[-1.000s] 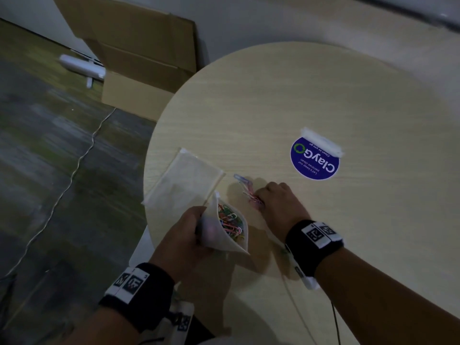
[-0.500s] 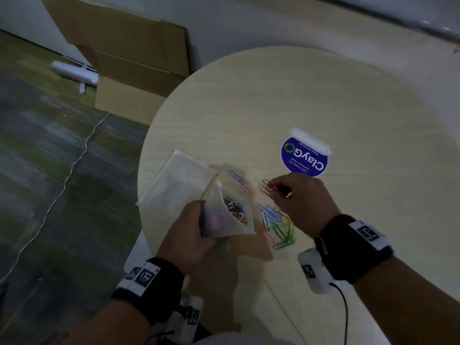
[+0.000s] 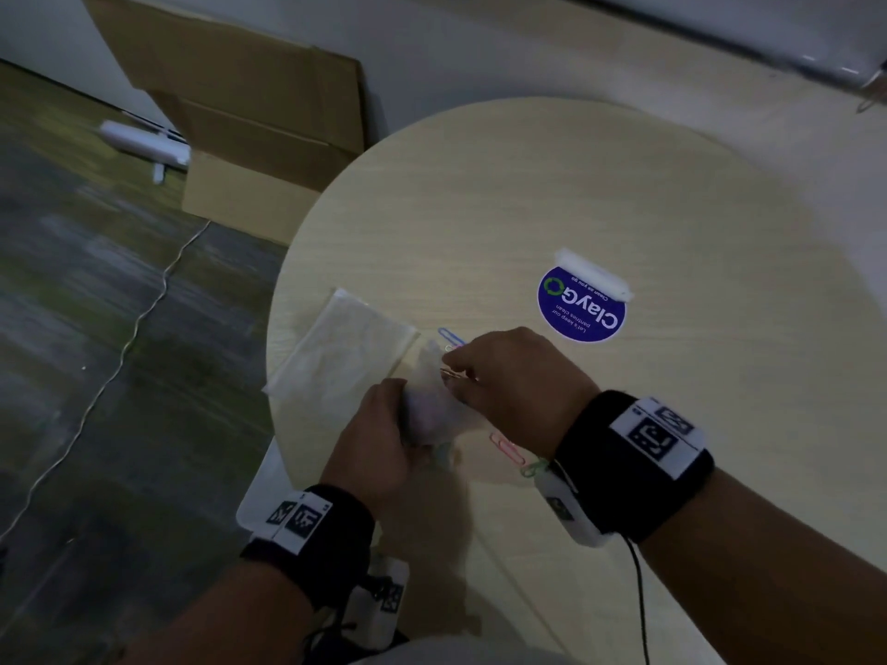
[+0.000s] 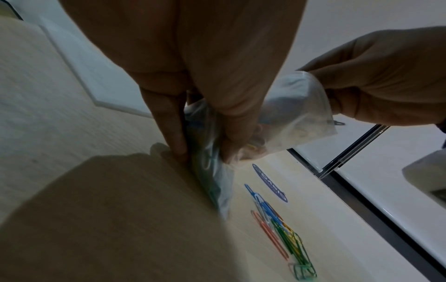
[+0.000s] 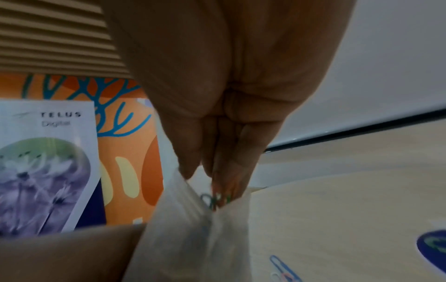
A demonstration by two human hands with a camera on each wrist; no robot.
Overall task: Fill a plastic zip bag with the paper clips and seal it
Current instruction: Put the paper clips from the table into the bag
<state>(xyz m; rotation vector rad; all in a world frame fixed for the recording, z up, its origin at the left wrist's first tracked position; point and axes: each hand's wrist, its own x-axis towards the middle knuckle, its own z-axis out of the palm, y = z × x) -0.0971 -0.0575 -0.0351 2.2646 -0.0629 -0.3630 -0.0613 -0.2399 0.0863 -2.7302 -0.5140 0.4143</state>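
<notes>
My left hand (image 3: pixel 379 434) grips a clear plastic zip bag (image 3: pixel 432 405) just above the round table, its mouth turned up; coloured clips show through it in the left wrist view, bag (image 4: pixel 289 118). My right hand (image 3: pixel 504 376) pinches a few paper clips (image 5: pixel 217 200) at the bag's mouth (image 5: pixel 205 219). Loose paper clips (image 4: pixel 282 230) lie in a heap on the table beside the bag, mostly hidden under my right wrist in the head view, where a red one (image 3: pixel 506 448) shows. A blue clip (image 3: pixel 451 336) lies beyond my right hand.
A stack of spare clear bags (image 3: pixel 345 348) lies on the table's left edge. A blue round sticker (image 3: pixel 581 304) sits farther right on the table (image 3: pixel 624 184). Cardboard boxes (image 3: pixel 249 117) stand on the floor beyond the table, with a cable (image 3: pixel 120 348) running across the floor.
My right hand picked clips off the table, lifted them and moved left to the bag's mouth. My left hand kept its grip on the bag.
</notes>
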